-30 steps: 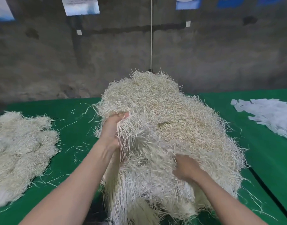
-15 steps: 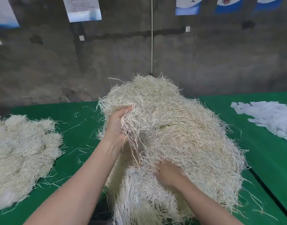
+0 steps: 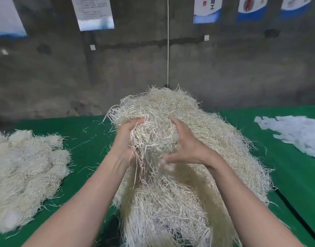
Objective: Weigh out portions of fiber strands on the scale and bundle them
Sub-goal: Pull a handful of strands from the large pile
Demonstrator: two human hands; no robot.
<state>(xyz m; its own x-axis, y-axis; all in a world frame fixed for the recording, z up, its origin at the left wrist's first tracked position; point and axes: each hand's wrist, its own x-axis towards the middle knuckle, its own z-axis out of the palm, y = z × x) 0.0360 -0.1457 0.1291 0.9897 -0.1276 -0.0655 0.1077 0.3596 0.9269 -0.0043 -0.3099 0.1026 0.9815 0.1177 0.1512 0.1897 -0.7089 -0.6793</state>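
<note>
Head view shows both bare forearms reaching into a big heap of fiber strands (image 3: 215, 139) that lies in the middle of the green table cover (image 3: 85, 139). The left hand (image 3: 127, 139) has its fingers curled into a clump (image 3: 153, 139) at the top front of the heap and grips it. The right hand (image 3: 187, 145) is spread wide, fingers straight and thumb stretched out, its palm laid against the other side of that same clump. Loose strands hang down between the wrists. A flatter pile of strands (image 3: 24, 175) lies well apart on the left, white paper strips (image 3: 296, 134) on the right. Posters (image 3: 94, 13) hang on the grey wall behind.
</note>
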